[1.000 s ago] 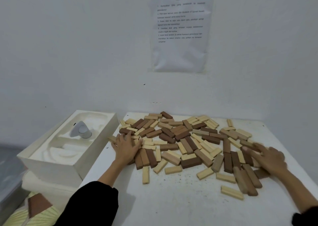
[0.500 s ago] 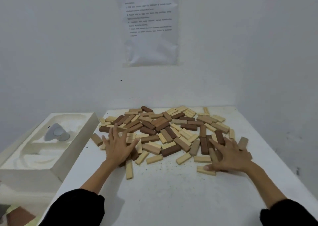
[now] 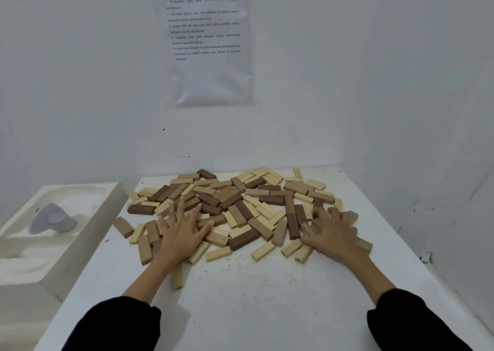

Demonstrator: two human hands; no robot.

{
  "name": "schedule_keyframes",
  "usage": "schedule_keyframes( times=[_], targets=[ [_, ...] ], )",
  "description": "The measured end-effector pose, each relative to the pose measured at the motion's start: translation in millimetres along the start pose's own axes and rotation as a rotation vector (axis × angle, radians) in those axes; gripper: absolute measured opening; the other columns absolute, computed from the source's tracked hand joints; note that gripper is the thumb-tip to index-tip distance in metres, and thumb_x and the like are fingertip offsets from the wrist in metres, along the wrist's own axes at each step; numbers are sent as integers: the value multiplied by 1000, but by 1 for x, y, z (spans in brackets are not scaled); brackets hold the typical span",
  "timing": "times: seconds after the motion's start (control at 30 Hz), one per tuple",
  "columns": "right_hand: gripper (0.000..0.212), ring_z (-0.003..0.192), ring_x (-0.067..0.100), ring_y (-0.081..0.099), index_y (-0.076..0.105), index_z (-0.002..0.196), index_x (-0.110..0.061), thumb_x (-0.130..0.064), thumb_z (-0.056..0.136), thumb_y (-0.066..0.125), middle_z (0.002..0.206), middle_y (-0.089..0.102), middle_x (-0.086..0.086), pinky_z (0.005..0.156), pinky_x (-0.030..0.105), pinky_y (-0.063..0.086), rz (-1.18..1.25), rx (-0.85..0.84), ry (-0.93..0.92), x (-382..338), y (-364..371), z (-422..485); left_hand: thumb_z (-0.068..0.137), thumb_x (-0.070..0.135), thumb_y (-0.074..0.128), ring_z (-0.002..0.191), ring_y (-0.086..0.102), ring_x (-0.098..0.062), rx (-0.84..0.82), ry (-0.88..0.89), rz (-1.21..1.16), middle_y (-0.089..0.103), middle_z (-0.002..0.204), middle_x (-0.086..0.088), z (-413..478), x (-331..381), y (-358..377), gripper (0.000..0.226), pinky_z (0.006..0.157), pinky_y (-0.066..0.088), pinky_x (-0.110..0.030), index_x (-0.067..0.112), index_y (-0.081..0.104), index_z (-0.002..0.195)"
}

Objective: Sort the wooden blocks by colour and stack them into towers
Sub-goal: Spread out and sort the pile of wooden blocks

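Wooden blocks (image 3: pixel 235 206) heaped unsorted, pale, tan and dark brown mixed, lain flat on white table (image 3: pixel 240 297) toward far edge; no tower seen; left hand (image 3: pixel 181 233) laid flat on heap's near-left side, fingers splayed, nothing gripped; right hand (image 3: pixel 332 234) set on near-right side, fingers curled over blocks, grip cannot be told; moulded white tray (image 3: pixel 88 233) placed left of table.

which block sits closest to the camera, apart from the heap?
The pale block lying alone beside the left forearm, below the left hand. Every other block lies farther back, in or at the edge of the pile.
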State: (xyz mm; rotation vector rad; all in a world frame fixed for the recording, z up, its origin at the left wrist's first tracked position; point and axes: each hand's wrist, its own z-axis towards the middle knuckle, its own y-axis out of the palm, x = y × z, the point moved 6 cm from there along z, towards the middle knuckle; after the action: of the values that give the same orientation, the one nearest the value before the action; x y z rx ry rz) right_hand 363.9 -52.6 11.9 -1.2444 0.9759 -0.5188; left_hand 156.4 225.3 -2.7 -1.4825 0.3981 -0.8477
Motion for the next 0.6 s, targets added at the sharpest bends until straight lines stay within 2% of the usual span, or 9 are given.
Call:
schedule_keyframes(
  times=[0.07,0.13,0.23,0.3,0.4,0.5,0.57,0.6],
  targets=[
    [67,120,30,32,37,131,-25,-54,75,58,130,36,6,87,36,35,-54,45,-24,-7,1,3,56,82,-2,146,-13,-27,-9,5,2,-4,160,-7,1,0,1,107,113,-5,-56,36,19,150],
    [58,116,30,32,43,128,-22,-45,77,59,126,37,9,88,34,33,-2,77,-41,-10,5,5,57,82,-3,146,-13,-27,-15,10,-1,0,160,-9,1,-1,2,107,114,-2,-56,35,19,150],
    [40,104,26,35,51,107,-23,-40,73,63,111,42,6,76,30,26,80,119,-45,-8,7,6,61,82,-1,146,-12,-26,-8,12,4,6,159,-10,1,-1,3,104,114,2,-54,33,19,150],
    [34,100,23,35,50,95,-23,-38,69,68,103,39,2,73,28,24,124,133,-32,-7,7,6,64,81,2,146,-12,-25,-4,16,0,9,159,-10,1,0,3,100,115,4,-53,32,20,150],
    [29,98,21,31,54,86,-20,-30,67,74,102,37,0,72,28,27,251,147,-15,-6,5,4,61,80,-2,146,-11,-25,0,21,3,11,158,-9,1,0,3,104,115,5,-52,32,20,150],
    [27,101,22,32,59,86,-18,-20,65,76,108,40,4,76,28,33,392,141,10,-3,0,3,61,80,-3,146,-11,-25,8,23,2,12,158,-9,1,0,3,104,115,6,-52,31,21,150],
    [27,104,26,36,60,86,-18,-17,65,77,113,43,9,84,37,42,504,178,42,-3,-8,6,62,79,-4,146,-12,-24,10,26,8,12,158,-8,0,1,3,103,115,6,-52,31,21,150],
    [26,106,28,38,61,86,-19,-17,66,77,115,44,10,88,39,42,552,221,52,-5,-13,10,62,79,-4,146,-12,-24,9,24,15,11,158,-8,-1,1,3,103,115,6,-52,32,20,150]
  ],
)
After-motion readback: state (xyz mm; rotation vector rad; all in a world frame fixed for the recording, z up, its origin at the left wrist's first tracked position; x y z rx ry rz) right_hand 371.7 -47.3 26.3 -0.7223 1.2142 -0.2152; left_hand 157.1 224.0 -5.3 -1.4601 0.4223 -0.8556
